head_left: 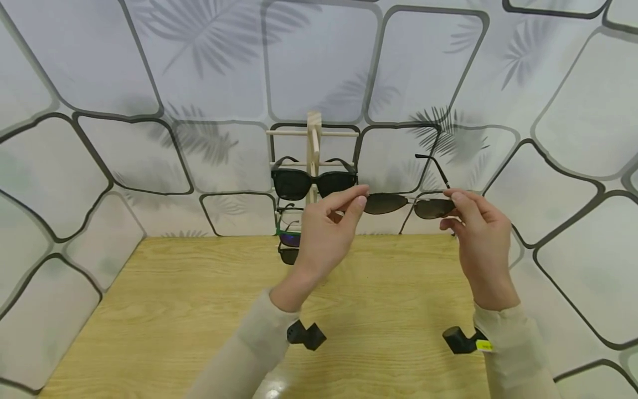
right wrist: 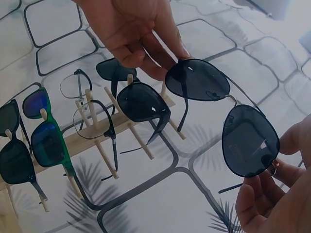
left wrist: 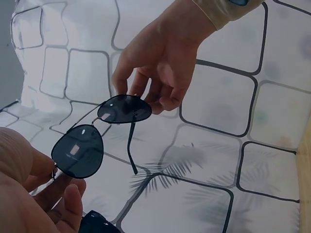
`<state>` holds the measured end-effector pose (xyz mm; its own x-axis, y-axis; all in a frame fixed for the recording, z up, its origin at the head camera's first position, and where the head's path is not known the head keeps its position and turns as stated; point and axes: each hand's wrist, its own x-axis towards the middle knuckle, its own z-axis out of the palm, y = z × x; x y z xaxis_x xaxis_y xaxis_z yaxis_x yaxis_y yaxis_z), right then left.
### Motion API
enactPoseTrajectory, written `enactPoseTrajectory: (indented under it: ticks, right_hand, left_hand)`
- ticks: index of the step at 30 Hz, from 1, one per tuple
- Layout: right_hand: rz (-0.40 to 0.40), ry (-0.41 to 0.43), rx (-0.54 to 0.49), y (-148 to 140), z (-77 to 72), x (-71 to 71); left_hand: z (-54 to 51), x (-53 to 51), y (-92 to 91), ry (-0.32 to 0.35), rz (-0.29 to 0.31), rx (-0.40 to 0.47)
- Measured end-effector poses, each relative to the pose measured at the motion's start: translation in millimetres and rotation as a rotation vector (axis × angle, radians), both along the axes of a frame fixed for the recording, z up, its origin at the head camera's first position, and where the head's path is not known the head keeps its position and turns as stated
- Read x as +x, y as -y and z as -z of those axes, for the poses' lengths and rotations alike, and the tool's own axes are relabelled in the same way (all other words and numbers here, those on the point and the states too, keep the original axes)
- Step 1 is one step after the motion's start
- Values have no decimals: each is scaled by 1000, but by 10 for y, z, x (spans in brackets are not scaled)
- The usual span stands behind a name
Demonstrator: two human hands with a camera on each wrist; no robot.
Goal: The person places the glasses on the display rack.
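Note:
A pair of dark-lensed aviator sunglasses with a thin metal bridge (head_left: 386,204) is held up in front of the wall, to the right of a rack. My left hand (head_left: 329,230) pinches its left end between thumb and fingers. At the other end, my right hand (head_left: 482,238) grips by the hinge, fingertips beside the right lens. One temple arm (head_left: 438,169) sticks out unfolded, away from me. In the left wrist view both lenses (left wrist: 80,150) face the camera. The right wrist view shows the same sunglasses (right wrist: 250,143) between the two hands.
A wooden rack (head_left: 314,144) with pegs stands at the back of the wood-grain table (head_left: 389,310). On it hang black sunglasses (head_left: 291,184), clear-lens glasses (right wrist: 92,121), green-framed glasses (right wrist: 48,143) and more dark sunglasses (right wrist: 17,160). Patterned wall covering (head_left: 319,61) encloses the table.

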<state>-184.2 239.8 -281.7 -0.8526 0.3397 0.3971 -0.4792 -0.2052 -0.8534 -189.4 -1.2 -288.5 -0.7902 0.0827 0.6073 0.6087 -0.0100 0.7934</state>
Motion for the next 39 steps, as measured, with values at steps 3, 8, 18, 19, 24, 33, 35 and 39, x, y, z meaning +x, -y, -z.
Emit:
enactPoseTrajectory:
  ticks: [3, 8, 18, 19, 24, 33, 35, 39]
  right_hand:
    - [-11, -21, -9, 41, -41, -11]
    - [-28, -46, 5, 99, -108, -17]
    - [-32, -81, 0, 229, -221, -78]
    - [-34, -82, -2, 241, -229, -85]
    - [-40, -80, 12, 304, -259, -124]
    - [-56, -104, 90, 449, -342, -213]
    - [-68, -106, 113, 482, -353, -228]
    - [-86, -92, 153, 543, -364, -260]
  left_hand:
    - [-38, -11, 36, -26, 4, 9]
    - [-98, -42, 93, -64, -14, 6]
    - [-216, -21, 210, -100, -66, -9]
    - [-226, -24, 219, -105, -72, -11]
    - [-271, -29, 276, -106, -91, -7]
    - [-369, -32, 421, -131, -123, 20]
    - [-385, -36, 460, -131, -127, 21]
    - [-404, -39, 542, -115, -149, 21]
